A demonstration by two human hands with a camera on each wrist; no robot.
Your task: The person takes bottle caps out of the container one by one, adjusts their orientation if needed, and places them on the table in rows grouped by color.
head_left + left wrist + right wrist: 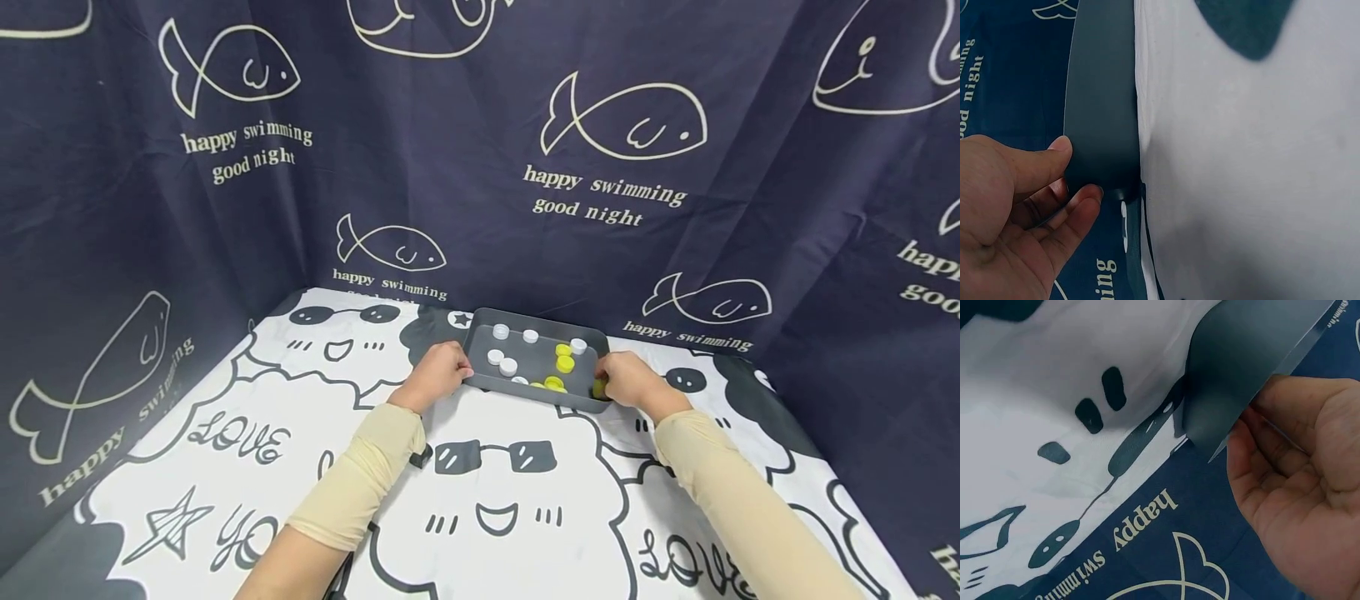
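A dark grey rectangular tray (551, 397) stands at the back of the cloth-covered surface, against the hanging fabric. Inside it lie several white bottle caps (508, 367), mostly to the left, and several yellow bottle caps (565, 364) towards the right. My left hand (437, 373) pinches the tray's left end between thumb and fingers, which the left wrist view shows at the tray wall (1102, 94). At the opposite end, my right hand (633, 383) grips the rim, thumb over it and fingers outside. Something yellow (599, 388) shows beside the right fingertips, partly hidden by them.
White cloth (495, 483) with black cartoon drawings covers the surface. Dark blue fabric (480, 192) with fish prints hangs behind and at both sides, close to the tray's back edge. A small black object (422, 456) sits by the left wrist.
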